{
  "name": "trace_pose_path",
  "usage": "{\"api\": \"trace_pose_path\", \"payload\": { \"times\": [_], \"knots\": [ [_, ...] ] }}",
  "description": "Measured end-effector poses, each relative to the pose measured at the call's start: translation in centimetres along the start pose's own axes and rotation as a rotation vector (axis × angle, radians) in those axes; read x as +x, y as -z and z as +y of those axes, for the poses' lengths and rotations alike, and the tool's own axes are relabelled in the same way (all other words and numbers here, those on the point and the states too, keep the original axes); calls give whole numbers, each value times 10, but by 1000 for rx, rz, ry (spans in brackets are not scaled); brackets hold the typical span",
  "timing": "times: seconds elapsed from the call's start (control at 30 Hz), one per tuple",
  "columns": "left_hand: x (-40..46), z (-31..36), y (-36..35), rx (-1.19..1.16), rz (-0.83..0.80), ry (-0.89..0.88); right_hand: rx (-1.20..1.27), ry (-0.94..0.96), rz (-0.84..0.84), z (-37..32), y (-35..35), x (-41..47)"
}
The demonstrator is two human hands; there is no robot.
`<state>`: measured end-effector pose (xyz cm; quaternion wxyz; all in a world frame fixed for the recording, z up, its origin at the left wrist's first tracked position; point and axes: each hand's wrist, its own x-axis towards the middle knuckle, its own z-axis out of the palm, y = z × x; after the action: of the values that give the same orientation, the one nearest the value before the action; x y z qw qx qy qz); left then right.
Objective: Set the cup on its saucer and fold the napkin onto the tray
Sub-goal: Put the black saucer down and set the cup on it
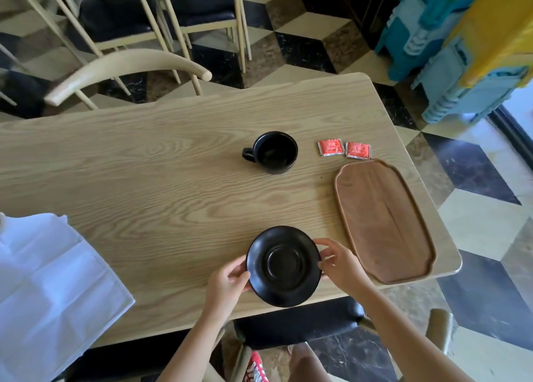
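While the pale wooden table (144,162) takes up most of the view, the largest thing on it is the white napkin (49,289), spread open with its creases showing at the near left edge and hanging partly over it, well apart from everything else. Next in size is the brown wooden tray (383,220), bare, lying along the right end of the table. Between the two, close to the near edge, sits the black saucer (284,266), and both hands are on it: the left hand (227,280) pinches its left rim and the right hand (340,266) pinches its right rim, fingers curled over the edge. Whether the saucer is resting on the wood or lifted just off it I cannot tell. The black cup (274,152) stands upright farther out, handle to the left, not yet on its saucer. Smallest are the two orange sachets (343,148), side by side just beyond the tray's far end. The risks, as I judge them: the glazed rim could slip from such a light fingertip hold, and the saucer is near the table edge — a drop there would break it. The overhanging napkin could also slide to the floor if brushed by an arm.
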<state>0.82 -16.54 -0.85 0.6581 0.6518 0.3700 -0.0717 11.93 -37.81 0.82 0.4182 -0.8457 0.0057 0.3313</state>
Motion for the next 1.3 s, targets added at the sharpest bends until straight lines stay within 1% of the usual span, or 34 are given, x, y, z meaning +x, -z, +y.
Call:
{"api": "trace_pose_path", "payload": {
  "times": [0.07, 0.1, 0.13, 0.2, 0.27, 0.33, 0.37, 0.43, 0.47, 0.53, 0.57, 0.63, 0.73, 0.83, 1.0, 1.13, 1.2, 1.3],
  "knots": [
    [3, 1, 3, 103, -20, 12, -44, -23, -35, -1, 3, 2],
    [6, 3, 7, 210, -25, -4, -107, -24, -47, -4, 5, 4],
    [9, 9, 11, 351, -27, -61, -182, -5, -40, -8, 8, 7],
    [19, 28, 18, 603, -6, -261, -305, 107, 53, -21, 14, 14],
    [37, 53, 19, 774, 58, -514, -417, 260, 163, -42, 19, 27],
    [61, 84, 11, 955, 103, -750, -577, 401, 219, -66, 20, 44],
    [72, 100, 5, 1050, 89, -819, -665, 462, 229, -78, 20, 54],
    [91, 126, -9, 1258, 4, -852, -818, 533, 216, -95, 20, 72],
    [99, 134, -15, 1368, -38, -818, -878, 547, 196, -101, 20, 80],
    [110, 143, -25, 1540, -101, -683, -971, 542, 139, -107, 23, 93],
    [113, 146, -28, 1582, -133, -615, -1010, 529, 109, -107, 24, 98],
    [117, 147, -32, 1597, -180, -538, -1062, 502, 62, -106, 29, 105],
    [120, 141, -33, 1592, -161, -548, -1091, 521, 32, -101, 35, 109],
    [111, 135, -36, 1552, -123, -569, -1090, 578, 16, -97, 41, 108],
    [76, 114, -45, 1430, -100, -538, -1077, 731, -3, -86, 52, 100],
    [49, 88, -41, 1395, -91, -597, -1097, 914, 71, -65, 55, 83],
    [39, 79, -40, 1380, -93, -624, -1096, 962, 98, -52, 54, 75],
    [32, 69, -38, 1392, -53, -696, -1084, 983, 128, -38, 48, 66]
  ]
}}
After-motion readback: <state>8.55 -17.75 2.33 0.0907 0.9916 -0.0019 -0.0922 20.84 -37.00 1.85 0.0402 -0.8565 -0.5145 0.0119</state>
